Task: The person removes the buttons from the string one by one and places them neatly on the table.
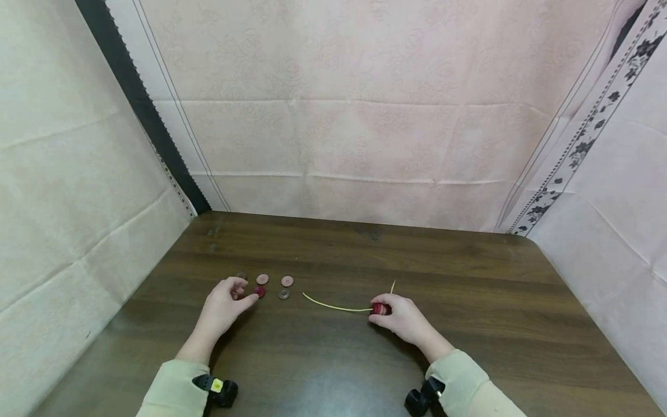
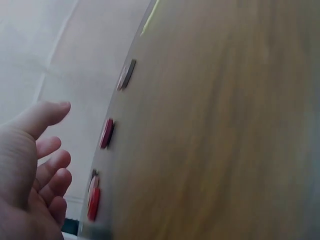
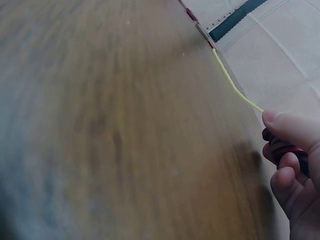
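From my end I see the button stack (image 1: 380,309) clamped between thumb and fingers of the right hand (image 1: 402,318). The yellow cord (image 1: 333,305) trails from that hand toward the left hand (image 1: 223,305), whose thumb stands apart from its loosely bent fingers. Just beside that thumb's tip I see a dark red button (image 1: 260,291); a grey button (image 1: 283,294) lies farther right of it, on the wooden table (image 1: 312,347).

Pale green sleeves (image 1: 174,387) each carry a black wrist camera (image 1: 226,394), the left beside a yellow patch (image 1: 216,386).
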Action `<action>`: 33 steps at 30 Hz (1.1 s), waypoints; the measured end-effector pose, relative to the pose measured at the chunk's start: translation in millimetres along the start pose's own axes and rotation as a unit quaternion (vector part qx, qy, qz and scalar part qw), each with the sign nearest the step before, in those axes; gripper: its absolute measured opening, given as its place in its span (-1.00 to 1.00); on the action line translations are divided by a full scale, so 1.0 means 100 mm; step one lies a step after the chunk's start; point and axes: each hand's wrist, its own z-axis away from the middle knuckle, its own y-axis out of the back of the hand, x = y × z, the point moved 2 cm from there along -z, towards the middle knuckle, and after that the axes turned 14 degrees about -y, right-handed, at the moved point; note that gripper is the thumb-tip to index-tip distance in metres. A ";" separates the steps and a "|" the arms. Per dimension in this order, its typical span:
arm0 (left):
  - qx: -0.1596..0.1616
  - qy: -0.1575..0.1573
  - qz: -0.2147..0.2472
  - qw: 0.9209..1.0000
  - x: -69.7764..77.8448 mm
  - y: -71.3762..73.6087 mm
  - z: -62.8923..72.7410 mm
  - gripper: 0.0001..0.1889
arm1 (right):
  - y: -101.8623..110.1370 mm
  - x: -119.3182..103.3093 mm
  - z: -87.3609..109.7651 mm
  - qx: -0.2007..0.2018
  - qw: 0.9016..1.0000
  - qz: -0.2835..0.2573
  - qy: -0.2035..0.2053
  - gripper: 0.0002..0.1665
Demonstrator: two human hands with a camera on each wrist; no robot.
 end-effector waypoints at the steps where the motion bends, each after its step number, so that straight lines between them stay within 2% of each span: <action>1: -0.001 -0.003 0.004 1.000 0.02 -0.03 -0.01 -0.57 | 0.00 0.00 0.00 -0.002 1.000 0.000 0.000 -0.62; 8: -0.002 -0.032 0.025 0.999 0.16 -0.24 -0.12 -0.60 | 0.00 0.00 0.02 -0.025 1.000 -0.017 -0.007 -0.59; 18: -0.029 -0.049 0.055 0.997 0.46 -0.50 -0.21 -0.64 | 0.01 0.00 0.02 -0.038 0.999 -0.023 0.000 -0.58; 25: -0.045 -0.055 0.077 0.994 0.61 -0.70 -0.25 -0.66 | 0.01 0.00 0.02 -0.035 0.999 -0.015 0.003 -0.59; 29: -0.058 -0.064 0.102 0.991 0.71 -0.81 -0.26 -0.69 | 0.01 -0.02 0.03 -0.034 0.999 -0.013 0.006 -0.59; 33: -0.086 -0.069 0.128 0.986 0.80 -0.92 -0.26 -0.68 | 0.01 -0.02 0.04 -0.031 0.999 -0.012 0.006 -0.59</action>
